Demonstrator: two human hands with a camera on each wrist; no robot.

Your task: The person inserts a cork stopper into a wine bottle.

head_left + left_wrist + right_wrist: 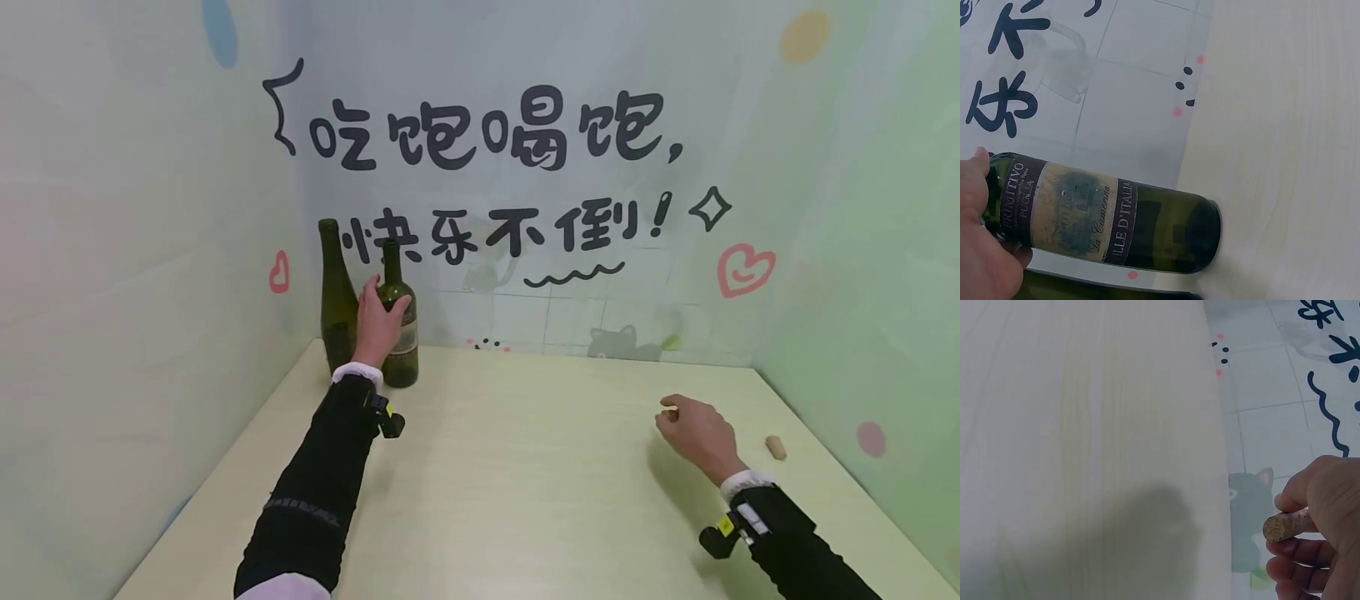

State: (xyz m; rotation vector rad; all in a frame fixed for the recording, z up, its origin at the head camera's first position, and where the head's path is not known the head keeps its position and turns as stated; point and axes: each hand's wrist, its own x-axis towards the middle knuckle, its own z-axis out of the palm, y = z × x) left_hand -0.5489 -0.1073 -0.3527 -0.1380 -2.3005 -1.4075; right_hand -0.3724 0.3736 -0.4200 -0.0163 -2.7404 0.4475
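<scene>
My left hand (377, 327) grips a dark green wine bottle (403, 367) around its shoulder, thumb on one side and fingers on the other. In the left wrist view the bottle's paper label (1075, 209) faces the camera; the bottle stands upright on the table. Close on its left is a second, taller green bottle (335, 292), partly behind my hand. On the right, my right hand (699, 435) is raised over the table, its shadow below. Between thumb and fingers it pinches a cork (1280, 527), seen end-on in the right wrist view.
Another cork (776, 447) lies on the pale wooden table (517, 467), to the right of my right hand. A printed backdrop (480, 50) rises behind the table's far edge, with fabric walls (135, 208) on both sides.
</scene>
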